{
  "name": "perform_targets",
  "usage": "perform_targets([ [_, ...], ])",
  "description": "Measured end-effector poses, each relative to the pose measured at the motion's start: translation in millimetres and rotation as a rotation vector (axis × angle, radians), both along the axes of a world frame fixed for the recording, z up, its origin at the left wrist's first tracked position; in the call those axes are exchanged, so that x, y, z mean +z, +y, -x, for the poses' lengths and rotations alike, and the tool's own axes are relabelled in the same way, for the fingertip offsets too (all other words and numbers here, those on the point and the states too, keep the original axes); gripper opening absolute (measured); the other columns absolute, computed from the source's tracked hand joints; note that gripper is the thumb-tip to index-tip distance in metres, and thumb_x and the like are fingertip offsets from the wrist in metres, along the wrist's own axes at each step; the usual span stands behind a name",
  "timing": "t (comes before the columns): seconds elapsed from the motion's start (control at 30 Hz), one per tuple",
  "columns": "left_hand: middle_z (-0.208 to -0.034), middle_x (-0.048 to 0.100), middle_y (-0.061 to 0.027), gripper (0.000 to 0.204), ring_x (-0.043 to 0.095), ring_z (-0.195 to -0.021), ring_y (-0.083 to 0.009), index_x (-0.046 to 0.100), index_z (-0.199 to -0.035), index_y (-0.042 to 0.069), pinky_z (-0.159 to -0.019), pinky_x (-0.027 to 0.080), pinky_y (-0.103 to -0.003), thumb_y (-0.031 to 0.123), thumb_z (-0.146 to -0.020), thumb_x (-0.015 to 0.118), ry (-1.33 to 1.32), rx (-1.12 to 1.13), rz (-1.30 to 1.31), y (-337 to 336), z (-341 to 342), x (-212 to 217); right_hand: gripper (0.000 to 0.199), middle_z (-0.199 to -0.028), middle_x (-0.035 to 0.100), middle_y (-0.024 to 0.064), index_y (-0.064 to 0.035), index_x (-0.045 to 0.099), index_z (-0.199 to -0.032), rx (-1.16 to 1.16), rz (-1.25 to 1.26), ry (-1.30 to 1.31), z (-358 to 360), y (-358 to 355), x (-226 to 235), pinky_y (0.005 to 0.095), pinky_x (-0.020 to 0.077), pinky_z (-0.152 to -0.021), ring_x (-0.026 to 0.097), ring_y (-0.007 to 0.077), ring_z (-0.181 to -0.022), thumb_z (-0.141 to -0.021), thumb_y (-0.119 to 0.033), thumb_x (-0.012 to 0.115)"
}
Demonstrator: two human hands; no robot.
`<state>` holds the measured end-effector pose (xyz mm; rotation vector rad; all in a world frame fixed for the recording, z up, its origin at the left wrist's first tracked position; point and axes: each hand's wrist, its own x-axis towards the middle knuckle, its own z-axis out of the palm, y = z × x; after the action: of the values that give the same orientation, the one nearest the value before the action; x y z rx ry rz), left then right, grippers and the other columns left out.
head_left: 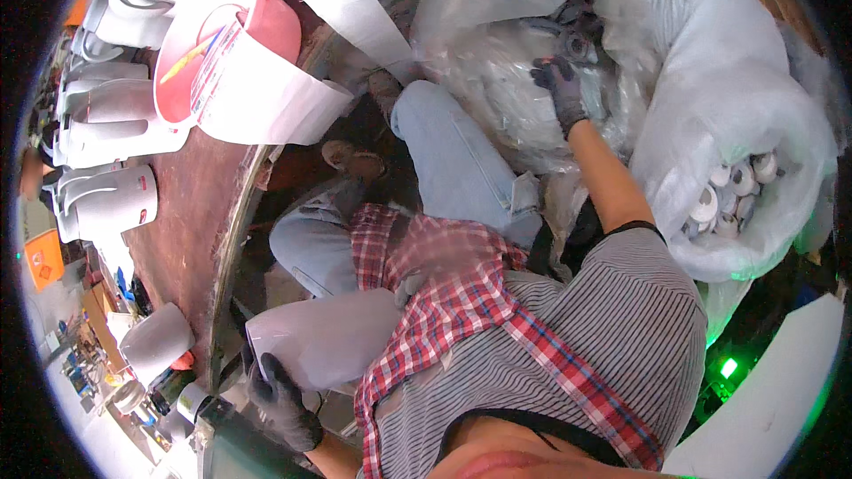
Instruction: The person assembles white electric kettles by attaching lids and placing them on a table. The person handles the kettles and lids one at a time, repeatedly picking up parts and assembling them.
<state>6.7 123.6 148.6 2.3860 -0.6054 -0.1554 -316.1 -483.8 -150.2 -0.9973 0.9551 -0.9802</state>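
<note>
My left hand, in a dark grey glove, grips the open rim of a pale lilac-grey jug body. The jug lies on its side against the checked apron. At the upper right my right hand, gloved too, reaches into a large clear plastic bag. Its fingers look stretched out and apart, with nothing visible in them. Near these fingertips are dark grey rounded parts, partly hidden by the plastic.
Several grey jugs with handles stand along the brown table at left. A pink bucket holds papers and a yellow tool. Another grey jug sits nearer. A white foam-lined bag at right contains small grey-white parts.
</note>
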Motion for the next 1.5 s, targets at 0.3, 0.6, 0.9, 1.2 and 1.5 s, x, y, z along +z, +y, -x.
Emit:
perform_targets([
  [0.3,-0.108,0.065,-0.0178,0.058,0.06,-0.093,-0.024,0.059,-0.12,-0.01,-0.081,0.051,-0.037,0.043,-0.097,0.061,0.098,0.5,-0.06,-0.7,17.2,88.6,0.046,-0.131,0.056,0.0158,-0.0049,0.05,-0.132,-0.214,0.264,0.132,-30.0,-127.8,-38.9,0.0417,0.051,-0.093,0.059,0.0291,-0.115,-0.092,-0.022,0.067],
  [0.6,-0.131,0.055,-0.018,0.065,0.057,-0.113,-0.0277,0.044,-0.144,-0.002,-0.088,0.051,-0.04,0.032,-0.093,0.066,0.281,0.609,0.192,9.0,20.0,117.2,0.063,-0.137,0.053,0.0156,-0.001,0.044,-0.139,-0.328,0.46,0.287,-46.0,-110.3,-48.0,0.0412,0.0447,-0.101,0.053,0.03,-0.125,-0.086,-0.021,0.073],
  [0.9,-0.145,0.047,-0.0184,0.061,0.05,-0.125,-0.026,0.044,-0.141,-0.01,-0.107,0.037,-0.036,0.022,-0.094,0.065,0.112,0.39,-0.069,76.9,-7.0,77.6,0.067,-0.137,0.055,0.016,-0.0036,0.044,-0.141,-0.197,0.491,0.765,33.3,20.0,-22.1,0.0372,0.0447,-0.1,0.054,0.0297,-0.124,-0.082,-0.013,0.072],
  [1.2,-0.131,0.06,-0.0132,0.041,0.056,-0.113,-0.0224,0.06,-0.13,-0.005,-0.099,0.045,-0.037,0.023,-0.101,0.056,-0.394,0.499,0.449,95.2,-38.5,25.6,0.065,-0.131,0.06,0.0138,-0.0086,0.054,-0.136,0.379,0.951,0.824,-7.2,64.0,174.2,0.0373,0.0451,-0.102,0.059,0.0326,-0.12,-0.073,-0.006,0.069],
  [1.5,-0.138,0.054,-0.0123,0.051,0.058,-0.118,-0.0251,0.046,-0.142,0.001,-0.107,0.042,-0.038,0.015,-0.095,0.06,0.392,-0.184,0.975,-85.9,-34.1,-93.8,0.044,-0.128,0.062,0.0195,-0.0041,0.064,-0.114,0.896,1.774,0.391,-150.1,127.7,318.4,0.0462,0.0432,-0.104,0.058,0.0379,-0.122,-0.07,0.003,0.06],
])
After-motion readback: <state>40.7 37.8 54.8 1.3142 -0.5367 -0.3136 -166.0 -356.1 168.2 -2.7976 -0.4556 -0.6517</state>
